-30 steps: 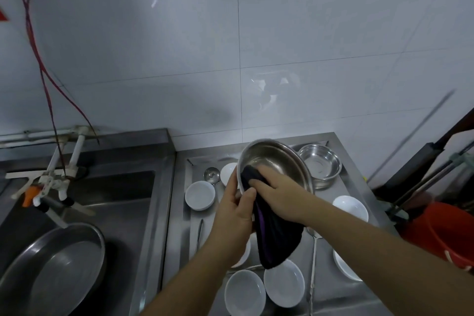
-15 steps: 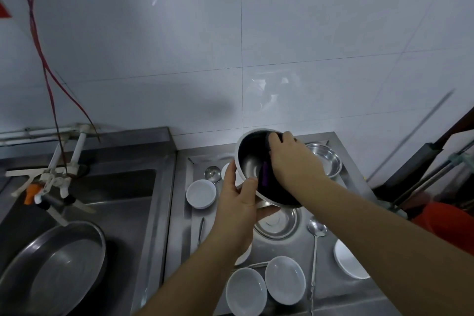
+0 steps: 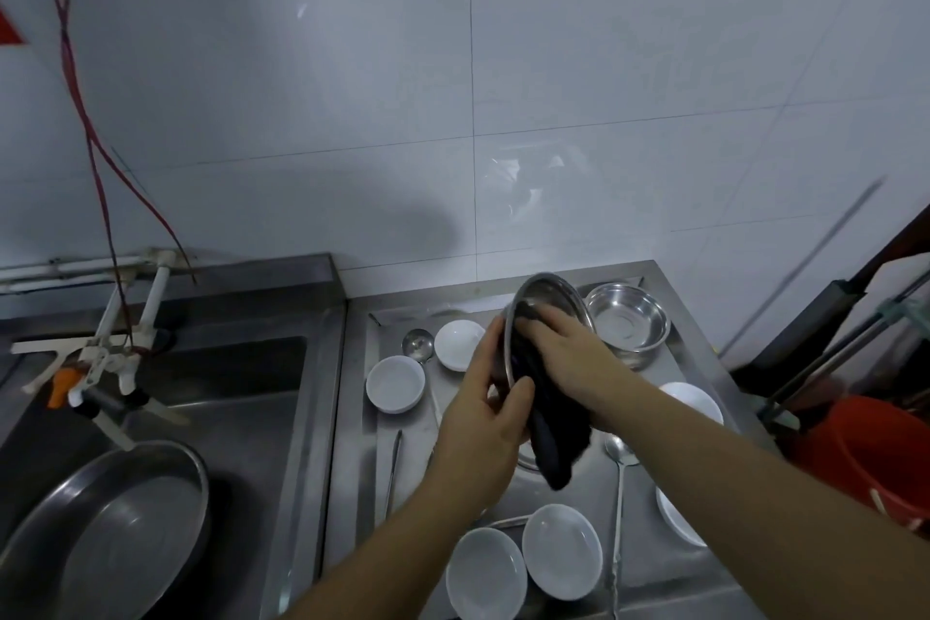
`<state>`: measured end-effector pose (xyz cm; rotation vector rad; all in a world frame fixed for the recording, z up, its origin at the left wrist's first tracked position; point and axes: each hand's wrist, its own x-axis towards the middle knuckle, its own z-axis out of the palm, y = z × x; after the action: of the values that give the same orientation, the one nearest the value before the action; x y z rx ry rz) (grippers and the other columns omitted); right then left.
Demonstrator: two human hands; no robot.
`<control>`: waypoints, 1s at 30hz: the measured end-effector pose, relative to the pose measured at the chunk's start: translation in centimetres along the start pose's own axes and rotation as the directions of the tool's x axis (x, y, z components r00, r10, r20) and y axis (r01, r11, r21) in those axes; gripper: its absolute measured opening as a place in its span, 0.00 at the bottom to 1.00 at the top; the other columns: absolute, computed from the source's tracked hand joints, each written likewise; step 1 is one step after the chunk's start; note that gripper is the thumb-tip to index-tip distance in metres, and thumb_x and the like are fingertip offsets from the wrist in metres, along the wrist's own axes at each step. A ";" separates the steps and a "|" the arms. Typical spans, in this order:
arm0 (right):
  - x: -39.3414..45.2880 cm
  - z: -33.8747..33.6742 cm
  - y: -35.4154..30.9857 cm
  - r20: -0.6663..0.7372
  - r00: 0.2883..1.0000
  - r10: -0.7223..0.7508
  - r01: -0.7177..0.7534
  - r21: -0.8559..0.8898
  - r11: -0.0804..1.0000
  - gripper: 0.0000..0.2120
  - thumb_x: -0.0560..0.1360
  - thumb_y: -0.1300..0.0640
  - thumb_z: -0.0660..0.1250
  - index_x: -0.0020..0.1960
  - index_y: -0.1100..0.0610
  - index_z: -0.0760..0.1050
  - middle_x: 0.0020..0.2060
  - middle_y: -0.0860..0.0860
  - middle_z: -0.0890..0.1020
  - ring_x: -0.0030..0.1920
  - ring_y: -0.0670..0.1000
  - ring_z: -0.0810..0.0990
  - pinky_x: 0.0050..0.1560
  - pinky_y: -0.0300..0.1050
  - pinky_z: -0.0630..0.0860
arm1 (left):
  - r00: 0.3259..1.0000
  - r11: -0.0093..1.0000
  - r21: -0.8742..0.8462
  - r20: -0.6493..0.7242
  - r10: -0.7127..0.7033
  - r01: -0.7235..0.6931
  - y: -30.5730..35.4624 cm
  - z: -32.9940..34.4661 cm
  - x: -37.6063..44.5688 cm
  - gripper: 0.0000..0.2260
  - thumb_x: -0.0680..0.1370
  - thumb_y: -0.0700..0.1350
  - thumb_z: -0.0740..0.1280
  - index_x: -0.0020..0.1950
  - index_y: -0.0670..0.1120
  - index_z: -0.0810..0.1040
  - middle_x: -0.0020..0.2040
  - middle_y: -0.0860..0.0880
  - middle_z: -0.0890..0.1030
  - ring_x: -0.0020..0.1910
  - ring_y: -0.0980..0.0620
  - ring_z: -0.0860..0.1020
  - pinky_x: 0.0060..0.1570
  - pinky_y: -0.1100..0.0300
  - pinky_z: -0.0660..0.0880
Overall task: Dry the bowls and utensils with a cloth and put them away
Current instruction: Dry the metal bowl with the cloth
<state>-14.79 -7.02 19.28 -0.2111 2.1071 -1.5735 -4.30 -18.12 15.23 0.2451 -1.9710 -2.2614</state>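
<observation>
Gripping steel bowl (image 3: pixel 546 290) rim, left hand (image 3: pixel 483 423) fingers; right hand (image 3: pixel 571 357) fingers pressing dark cloth (image 3: pixel 553 438) inside.

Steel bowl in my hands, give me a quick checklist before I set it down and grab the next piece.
1. Left hand grips the steel bowl rim: ok.
2. Right hand presses the dark cloth into the bowl: ok.
3. Bowl fully dry: cannot tell.
4. Second steel bowl behind offers a stacking spot: ok.
5. Cloth tail clear of the long spoon: ok.
</observation>
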 end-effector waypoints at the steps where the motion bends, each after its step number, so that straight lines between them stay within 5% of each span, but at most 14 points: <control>1: 0.3 0.2 0.1 -0.057 0.998 0.011 -0.006 0.085 0.996 0.09 0.83 0.46 0.63 0.56 0.39 0.83 0.54 0.47 0.86 0.55 0.51 0.86 0.63 0.57 0.81 | 1.000 1.000 0.023 0.019 0.007 -0.008 -0.1 0.1 -0.3 0.30 0.82 0.46 0.66 0.79 0.72 0.63 0.68 0.62 0.80 0.66 0.53 0.82 0.62 0.46 0.82; 4: 0.9 0.2 0.0 -0.093 0.956 0.279 -0.198 0.497 0.845 0.14 0.84 0.46 0.63 0.61 0.51 0.83 0.52 0.56 0.89 0.49 0.57 0.89 0.50 0.57 0.86 | 0.999 0.989 0.144 0.044 0.023 -0.029 -0.3 -0.2 -0.5 0.31 0.80 0.50 0.67 0.80 0.72 0.61 0.67 0.64 0.80 0.66 0.56 0.81 0.66 0.50 0.81; 7: 0.8 -0.6 -0.2 0.110 0.884 0.454 -0.379 0.737 0.560 0.34 0.80 0.33 0.63 0.57 0.65 0.84 0.48 0.65 0.88 0.44 0.66 0.89 0.37 0.61 0.85 | 0.993 0.917 0.388 0.102 0.062 -0.097 -0.4 -1.5 -0.8 0.31 0.80 0.57 0.67 0.80 0.74 0.59 0.65 0.63 0.78 0.64 0.58 0.80 0.64 0.53 0.81; 9: 0.6 -1.4 -0.2 0.164 0.891 0.423 -0.403 0.714 0.573 0.41 0.73 0.26 0.67 0.53 0.66 0.87 0.51 0.66 0.87 0.47 0.68 0.88 0.39 0.64 0.85 | 0.976 0.829 0.523 0.186 0.116 -0.198 -0.6 -2.6 -1.0 0.32 0.80 0.54 0.67 0.80 0.74 0.58 0.72 0.64 0.71 0.67 0.59 0.76 0.66 0.55 0.79; 13: 0.2 -1.4 0.1 0.124 0.916 0.380 -0.366 0.643 0.672 0.29 0.74 0.37 0.73 0.58 0.61 0.84 0.49 0.61 0.88 0.43 0.62 0.89 0.44 0.61 0.86 | 0.932 0.604 0.710 0.291 0.218 -0.363 -0.7 -4.2 -0.3 0.35 0.82 0.47 0.67 0.80 0.73 0.55 0.84 0.61 0.54 0.78 0.54 0.67 0.72 0.58 0.72; 16: -0.1 -1.3 0.1 0.032 0.947 0.320 -0.266 0.638 0.722 0.24 0.76 0.41 0.73 0.60 0.60 0.85 0.49 0.58 0.88 0.44 0.59 0.88 0.50 0.58 0.85 | 0.960 0.673 0.688 0.146 0.238 -0.271 -0.4 -4.8 -0.3 0.37 0.80 0.56 0.71 0.82 0.72 0.53 0.85 0.64 0.42 0.83 0.53 0.60 0.75 0.56 0.65; 18: -0.3 -1.7 0.2 0.000 0.958 0.287 -0.219 0.645 0.732 0.26 0.76 0.39 0.73 0.62 0.59 0.85 0.47 0.58 0.87 0.44 0.59 0.86 0.49 0.56 0.83 | 0.978 0.834 0.544 -0.109 0.179 -0.092 -0.3 -4.8 -0.7 0.39 0.76 0.65 0.69 0.83 0.69 0.52 0.85 0.63 0.48 0.82 0.59 0.56 0.75 0.59 0.60; 20: -0.6 -1.9 0.5 0.000 0.963 0.270 -0.203 0.660 0.724 0.26 0.76 0.38 0.73 0.62 0.58 0.84 0.46 0.58 0.86 0.45 0.59 0.85 0.50 0.55 0.82 | 0.930 0.966 0.198 -0.358 -0.087 0.166 -0.1 -4.4 -0.7 0.31 0.79 0.64 0.66 0.82 0.61 0.63 0.83 0.53 0.64 0.77 0.54 0.67 0.75 0.53 0.64; 21: -0.8 -1.9 0.8 0.004 0.962 0.271 -0.205 0.666 0.717 0.25 0.76 0.37 0.73 0.60 0.58 0.85 0.46 0.58 0.86 0.44 0.59 0.86 0.49 0.55 0.82 | 0.890 0.964 -0.052 -0.375 -0.260 0.260 -0.1 -4.3 -0.5 0.24 0.83 0.60 0.64 0.77 0.54 0.72 0.77 0.47 0.74 0.73 0.48 0.75 0.74 0.49 0.68; 23: -1.3 -1.5 1.3 0.030 0.959 0.281 -0.227 0.672 0.704 0.24 0.76 0.36 0.73 0.54 0.57 0.88 0.44 0.58 0.87 0.40 0.59 0.86 0.43 0.54 0.83 | 0.848 0.843 -0.433 -0.265 -0.458 0.320 -0.1 -4.2 -0.2 0.16 0.85 0.53 0.63 0.63 0.44 0.83 0.64 0.42 0.85 0.64 0.43 0.82 0.68 0.47 0.76; 27: -2.1 -0.4 2.9 0.091 0.947 0.308 -0.293 0.636 0.714 0.27 0.77 0.35 0.72 0.57 0.59 0.87 0.44 0.60 0.87 0.40 0.59 0.87 0.39 0.52 0.83 | 0.858 0.646 -0.731 -0.172 -0.484 0.218 0.4 -4.6 0.0 0.11 0.84 0.38 0.65 0.47 0.39 0.86 0.50 0.40 0.86 0.46 0.48 0.87 0.49 0.56 0.84; 30: -2.7 -0.1 4.2 0.126 0.930 0.345 -0.342 0.637 0.691 0.31 0.76 0.32 0.71 0.58 0.60 0.87 0.49 0.62 0.87 0.44 0.61 0.88 0.42 0.55 0.84 | 0.862 0.560 -0.815 -0.173 -0.477 0.146 1.2 -4.9 0.6 0.12 0.85 0.38 0.63 0.52 0.36 0.86 0.51 0.39 0.87 0.46 0.47 0.88 0.45 0.56 0.86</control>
<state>-11.78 -4.49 16.18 0.4130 1.3548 -1.9373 -3.83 -23.13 15.78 0.9051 -0.6333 -2.7666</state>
